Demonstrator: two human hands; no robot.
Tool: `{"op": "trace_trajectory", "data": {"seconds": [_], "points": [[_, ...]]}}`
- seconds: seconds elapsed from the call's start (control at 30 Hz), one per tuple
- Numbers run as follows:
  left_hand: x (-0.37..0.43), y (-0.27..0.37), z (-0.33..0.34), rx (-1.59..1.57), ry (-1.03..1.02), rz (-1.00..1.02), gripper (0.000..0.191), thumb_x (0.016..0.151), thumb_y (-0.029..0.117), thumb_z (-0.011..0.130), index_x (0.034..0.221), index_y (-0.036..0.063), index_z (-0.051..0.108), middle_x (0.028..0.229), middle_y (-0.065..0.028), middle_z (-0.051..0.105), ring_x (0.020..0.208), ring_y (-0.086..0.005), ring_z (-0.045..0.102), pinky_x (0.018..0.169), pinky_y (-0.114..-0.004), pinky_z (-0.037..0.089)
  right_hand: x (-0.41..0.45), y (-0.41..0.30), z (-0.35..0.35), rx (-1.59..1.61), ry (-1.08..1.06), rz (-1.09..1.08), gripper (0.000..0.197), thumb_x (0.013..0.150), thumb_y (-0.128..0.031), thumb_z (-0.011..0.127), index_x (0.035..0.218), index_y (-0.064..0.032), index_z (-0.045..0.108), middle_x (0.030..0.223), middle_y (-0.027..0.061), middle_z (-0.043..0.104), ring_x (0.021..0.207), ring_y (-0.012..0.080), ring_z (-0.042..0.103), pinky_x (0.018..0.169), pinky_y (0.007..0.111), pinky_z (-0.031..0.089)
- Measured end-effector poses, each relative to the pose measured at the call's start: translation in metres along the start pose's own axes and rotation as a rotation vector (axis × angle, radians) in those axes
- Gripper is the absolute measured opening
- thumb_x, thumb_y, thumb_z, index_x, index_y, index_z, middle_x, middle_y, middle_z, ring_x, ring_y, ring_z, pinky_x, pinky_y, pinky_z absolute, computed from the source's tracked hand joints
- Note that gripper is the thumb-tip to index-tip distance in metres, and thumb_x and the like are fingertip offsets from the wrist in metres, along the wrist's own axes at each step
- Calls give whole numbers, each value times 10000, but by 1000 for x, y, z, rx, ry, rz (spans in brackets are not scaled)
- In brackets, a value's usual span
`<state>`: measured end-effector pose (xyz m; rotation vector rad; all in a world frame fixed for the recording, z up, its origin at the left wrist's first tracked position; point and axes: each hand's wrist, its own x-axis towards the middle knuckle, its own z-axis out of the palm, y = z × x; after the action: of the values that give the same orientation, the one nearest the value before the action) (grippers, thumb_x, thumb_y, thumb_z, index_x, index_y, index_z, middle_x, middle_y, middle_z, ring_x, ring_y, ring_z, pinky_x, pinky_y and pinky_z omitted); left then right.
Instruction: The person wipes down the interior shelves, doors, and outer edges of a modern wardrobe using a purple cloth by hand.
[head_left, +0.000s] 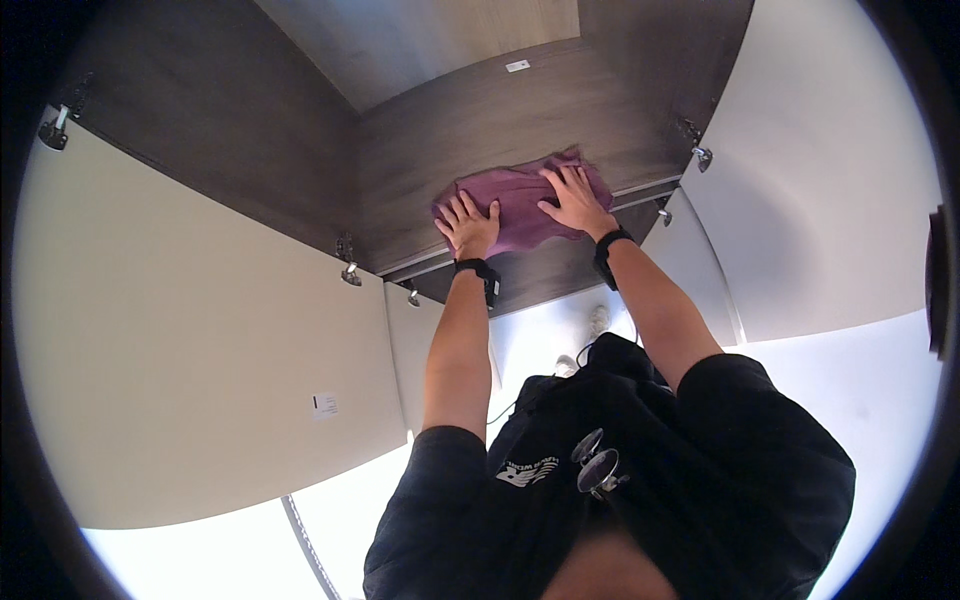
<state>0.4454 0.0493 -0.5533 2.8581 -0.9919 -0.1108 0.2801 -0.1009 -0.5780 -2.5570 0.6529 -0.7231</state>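
Note:
A purple piece of cloth or folded garment (517, 206) lies on the brown wood-grain cabinet shelf (420, 161), near its front edge. Part of it hangs past that edge. On the cloth's left end rests my left hand (469, 223), palm down with the fingers spread. My right hand (574, 196) lies flat on its right end, fingers also apart. Neither hand grips the fabric. What is beneath the palms is hidden.
Cream cabinet doors stand swung out at the left (210, 300) and right (817, 180), held by metal hinges (351, 274). A small white label (517, 66) sticks to the shelf's back. Below is a lower compartment (540, 279). Round-lens glasses (598, 465) hang from my black shirt.

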Motion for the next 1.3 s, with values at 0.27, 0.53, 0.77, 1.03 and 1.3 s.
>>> {"op": "trace_trajectory", "data": {"seconds": [0.27, 0.53, 0.77, 1.03, 1.3], "points": [[22, 3, 4, 49, 43, -43, 849, 908, 640, 279, 1503, 50, 145, 1572, -184, 53, 1434, -427, -9, 1133, -572, -11, 16, 16, 4, -91, 28, -15, 548, 872, -431, 585, 1302, -103, 498, 1349, 185, 410, 1290, 421, 351, 1132, 497, 210], [52, 9, -5, 23, -147, -69, 778, 921, 643, 235, 1527, 180, 82, 1574, -176, -54, 1427, -440, -79, 1131, -570, -29, 61, 0, -2, -298, -415, 317, 686, 913, -664, 285, 1482, -281, 277, 1555, 101, 205, 1432, 366, 125, 1167, 495, 2], [91, 10, -13, 23, -199, -59, 736, 917, 659, 214, 1524, 271, 65, 1572, -174, -84, 1424, -443, -98, 1131, -570, -39, 100, 12, 12, -316, -423, 333, 678, 920, -657, 253, 1492, -294, 245, 1571, 74, 161, 1443, 349, 92, 1162, 507, -10], [151, 26, -8, 31, -283, -53, 762, 910, 669, 228, 1524, 265, 26, 1570, -160, -117, 1420, -436, -128, 1121, -588, -50, 165, 41, 30, -396, -458, 347, 692, 916, -686, 189, 1500, -316, 210, 1587, 28, 85, 1454, 315, 38, 1170, 493, -34], [246, 40, -3, 65, -330, -68, 758, 907, 681, 212, 1519, 294, -13, 1574, -139, -112, 1425, -425, -120, 1119, -600, -40, 240, 81, 59, -365, -427, 327, 685, 916, -686, 202, 1490, -315, 247, 1582, 42, 108, 1449, 339, 54, 1166, 519, -13]]}}
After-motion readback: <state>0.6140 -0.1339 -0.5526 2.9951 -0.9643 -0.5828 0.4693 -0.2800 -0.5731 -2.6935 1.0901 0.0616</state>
